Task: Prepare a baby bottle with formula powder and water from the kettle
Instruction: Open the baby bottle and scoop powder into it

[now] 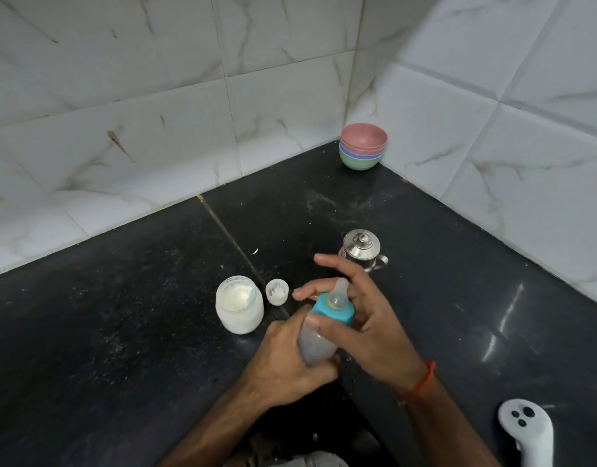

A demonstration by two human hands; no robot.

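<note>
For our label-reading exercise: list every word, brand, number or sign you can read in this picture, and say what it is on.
No text can be read anywhere in this view.
Steel kettle: a small red mark on its side, too small and blurred to read.
Baby bottle: no readable markings show.
Formula jar: no label visible.
Stacked bowls: plain.
White device: only dark buttons, no lettering.

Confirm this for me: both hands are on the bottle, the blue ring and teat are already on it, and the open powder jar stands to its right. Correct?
Not quite. The head view shows the open powder jar to the left of the bottle, not the right. The rest holds: the left hand and right hand are both on the bottle, with the blue ring and teat fitted.
</note>
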